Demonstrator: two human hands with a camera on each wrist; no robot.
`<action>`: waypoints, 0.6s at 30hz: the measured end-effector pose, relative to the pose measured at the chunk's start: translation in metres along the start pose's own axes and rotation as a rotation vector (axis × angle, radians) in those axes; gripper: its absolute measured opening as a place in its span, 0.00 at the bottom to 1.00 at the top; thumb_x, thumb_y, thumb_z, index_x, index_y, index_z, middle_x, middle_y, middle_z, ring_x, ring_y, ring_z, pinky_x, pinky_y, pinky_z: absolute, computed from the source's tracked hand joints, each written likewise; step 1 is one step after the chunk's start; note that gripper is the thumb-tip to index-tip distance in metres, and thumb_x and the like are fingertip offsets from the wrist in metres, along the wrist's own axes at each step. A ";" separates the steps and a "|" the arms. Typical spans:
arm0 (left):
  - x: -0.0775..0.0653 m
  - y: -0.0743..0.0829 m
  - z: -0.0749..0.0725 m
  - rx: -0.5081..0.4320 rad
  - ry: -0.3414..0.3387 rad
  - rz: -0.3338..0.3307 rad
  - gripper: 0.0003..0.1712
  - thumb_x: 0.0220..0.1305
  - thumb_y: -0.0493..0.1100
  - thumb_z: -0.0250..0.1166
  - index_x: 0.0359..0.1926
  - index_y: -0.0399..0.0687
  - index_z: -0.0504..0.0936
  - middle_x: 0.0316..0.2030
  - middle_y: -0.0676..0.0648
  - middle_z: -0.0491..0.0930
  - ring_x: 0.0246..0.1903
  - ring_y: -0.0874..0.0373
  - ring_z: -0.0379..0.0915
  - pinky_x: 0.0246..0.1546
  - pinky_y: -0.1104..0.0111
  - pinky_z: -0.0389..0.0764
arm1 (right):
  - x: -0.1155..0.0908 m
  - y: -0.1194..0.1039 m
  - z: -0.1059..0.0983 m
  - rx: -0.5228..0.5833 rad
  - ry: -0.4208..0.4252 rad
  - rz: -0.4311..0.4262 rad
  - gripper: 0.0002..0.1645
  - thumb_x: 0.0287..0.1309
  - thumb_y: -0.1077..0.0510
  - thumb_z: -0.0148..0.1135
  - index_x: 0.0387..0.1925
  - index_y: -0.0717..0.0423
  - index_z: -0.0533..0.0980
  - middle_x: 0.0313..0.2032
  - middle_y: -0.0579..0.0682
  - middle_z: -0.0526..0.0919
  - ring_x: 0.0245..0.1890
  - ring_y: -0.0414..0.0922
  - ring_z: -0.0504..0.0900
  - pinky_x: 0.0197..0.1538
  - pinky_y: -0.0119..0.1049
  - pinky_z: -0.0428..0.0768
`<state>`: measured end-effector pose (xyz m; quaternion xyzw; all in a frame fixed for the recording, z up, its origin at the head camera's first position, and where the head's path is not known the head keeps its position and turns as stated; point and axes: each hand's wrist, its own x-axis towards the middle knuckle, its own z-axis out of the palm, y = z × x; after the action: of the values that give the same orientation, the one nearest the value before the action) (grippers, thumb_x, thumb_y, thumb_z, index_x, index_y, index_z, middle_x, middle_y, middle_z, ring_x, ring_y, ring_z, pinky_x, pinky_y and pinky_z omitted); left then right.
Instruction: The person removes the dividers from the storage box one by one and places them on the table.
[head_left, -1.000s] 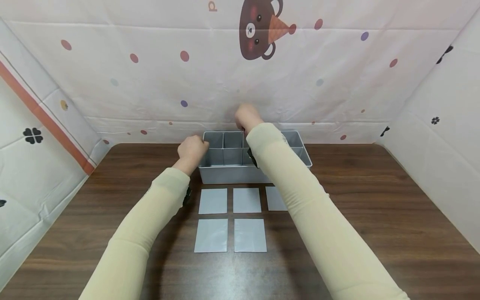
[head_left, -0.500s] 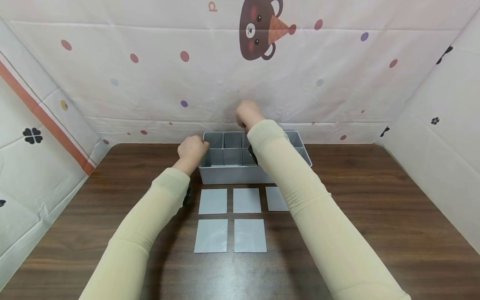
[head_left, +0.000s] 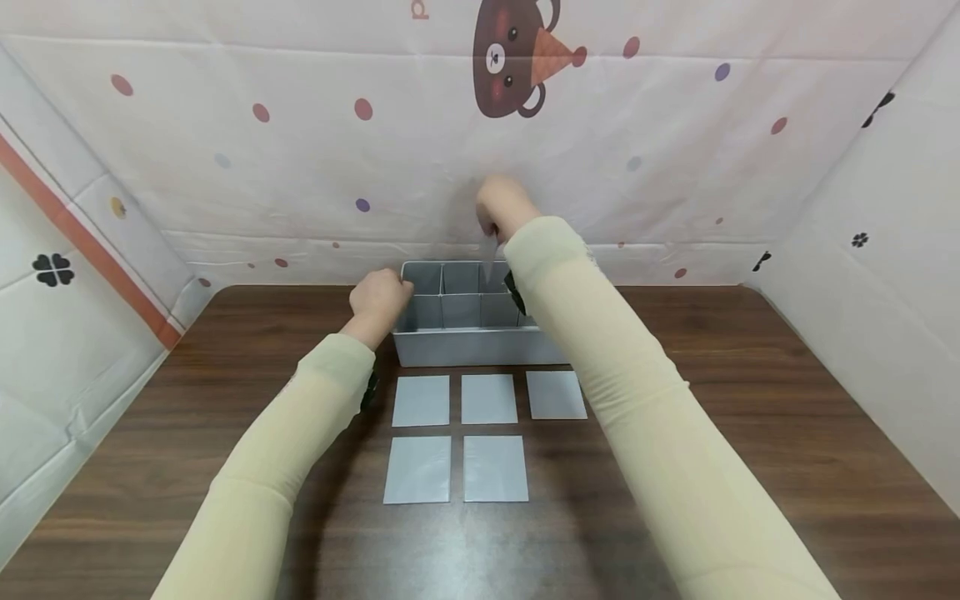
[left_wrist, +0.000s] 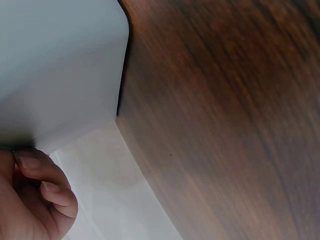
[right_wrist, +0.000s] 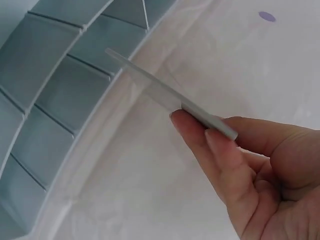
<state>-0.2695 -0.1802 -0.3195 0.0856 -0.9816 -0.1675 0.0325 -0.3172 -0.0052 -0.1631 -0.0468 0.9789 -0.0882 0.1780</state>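
A long grey divided storage box (head_left: 480,350) stands at the back of the table, with thin partitions splitting it into compartments. At its left end, my left hand (head_left: 378,298) grips the rim. The left wrist view shows those curled fingers (left_wrist: 57,192) against the box's side. My right hand (head_left: 504,207) is raised above the back of the box and pinches a thin, translucent grey divider panel (right_wrist: 160,89) between thumb and fingers. In the head view, this panel hangs just over a rear compartment, clear of the slots. My right forearm hides the box's right part.
Several flat, pale grey square panels (head_left: 495,468) lie in two rows on the brown wooden table (head_left: 300,517) in front of the box. A patterned white cloth wall (head_left: 315,167) rises close behind the box, and similar walls stand at both sides.
My right hand has risen and moved slightly right, lifting the divider panel up out of the box. The left hand keeps its grip on the rim. The head view has shifted slightly.
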 end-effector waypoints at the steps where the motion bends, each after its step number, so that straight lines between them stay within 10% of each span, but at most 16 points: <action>1: 0.000 0.000 0.000 0.001 0.002 0.000 0.25 0.72 0.46 0.48 0.15 0.51 0.66 0.17 0.50 0.67 0.20 0.55 0.65 0.20 0.66 0.64 | -0.002 0.000 -0.004 0.014 -0.026 0.018 0.05 0.68 0.68 0.55 0.37 0.58 0.77 0.19 0.49 0.71 0.14 0.40 0.63 0.23 0.29 0.67; 9: 0.000 -0.002 0.000 0.000 -0.001 0.007 0.25 0.73 0.46 0.49 0.15 0.50 0.67 0.16 0.50 0.67 0.20 0.55 0.65 0.20 0.67 0.63 | -0.028 0.006 -0.021 0.020 -0.099 0.019 0.26 0.70 0.62 0.58 0.67 0.64 0.69 0.50 0.54 0.78 0.32 0.41 0.76 0.34 0.27 0.78; 13: 0.000 -0.001 0.000 -0.007 -0.009 0.003 0.24 0.72 0.45 0.48 0.15 0.50 0.66 0.16 0.51 0.67 0.20 0.56 0.65 0.20 0.67 0.63 | -0.039 0.015 -0.021 -0.008 -0.075 -0.068 0.24 0.70 0.61 0.59 0.64 0.63 0.70 0.61 0.57 0.76 0.42 0.45 0.77 0.47 0.33 0.83; 18: 0.000 -0.001 0.000 -0.002 0.003 0.009 0.24 0.72 0.45 0.48 0.15 0.51 0.66 0.17 0.50 0.68 0.21 0.55 0.65 0.20 0.66 0.64 | -0.056 0.031 -0.017 -0.066 -0.073 -0.212 0.08 0.70 0.62 0.58 0.45 0.63 0.72 0.51 0.58 0.77 0.43 0.48 0.76 0.45 0.39 0.82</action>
<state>-0.2693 -0.1812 -0.3201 0.0816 -0.9817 -0.1684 0.0350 -0.2731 0.0351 -0.1345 -0.1591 0.9637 -0.0727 0.2015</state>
